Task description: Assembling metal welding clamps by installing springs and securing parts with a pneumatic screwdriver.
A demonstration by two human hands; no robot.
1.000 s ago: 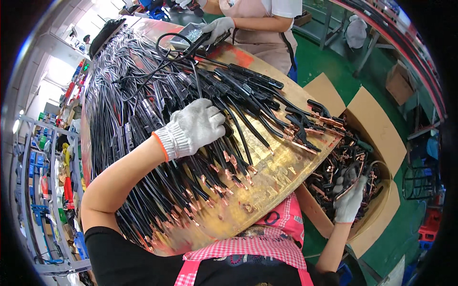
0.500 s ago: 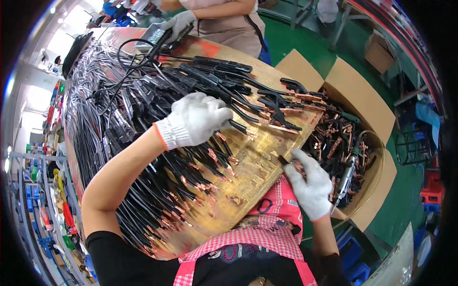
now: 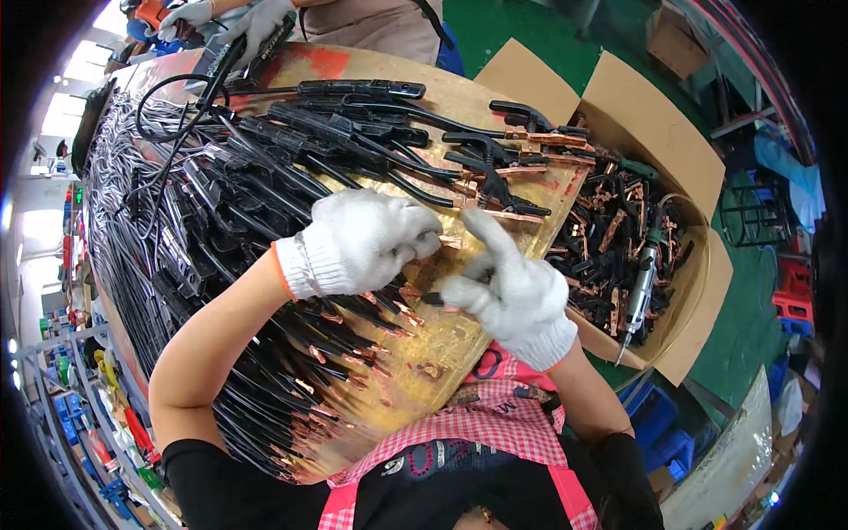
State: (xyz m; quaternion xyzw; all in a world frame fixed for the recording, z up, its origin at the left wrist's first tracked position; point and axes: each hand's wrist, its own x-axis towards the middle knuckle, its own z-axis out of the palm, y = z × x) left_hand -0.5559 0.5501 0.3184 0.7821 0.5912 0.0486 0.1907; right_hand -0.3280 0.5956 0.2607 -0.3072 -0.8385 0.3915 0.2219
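My left hand (image 3: 367, 243), in a white knit glove, is closed around a black cable whose stripped copper end (image 3: 450, 241) pokes out past the fingers. Close beside it, my right hand (image 3: 512, 296), gloved the same way, has its index finger stretched toward that end. A small dark piece (image 3: 432, 299) sticks out at the right fingertips; most of it is hidden. Below my left hand, several black cables with bare copper ends (image 3: 406, 314) lie on the worn tabletop (image 3: 459, 340). Black electrode holders with copper jaws (image 3: 495, 181) rest beyond my hands.
At the right stands an open cardboard box (image 3: 658, 124) full of black and copper holder parts. A silver power screwdriver (image 3: 642, 287) hangs over it. Bundled grey cables (image 3: 115, 203) cover the table's left side. Across the table are another person's gloved hands (image 3: 256, 31).
My right hand has moved left from the table edge by the box to beside my left hand, bringing the dark piece. The view has shifted slightly; the other person's hands have moved left.
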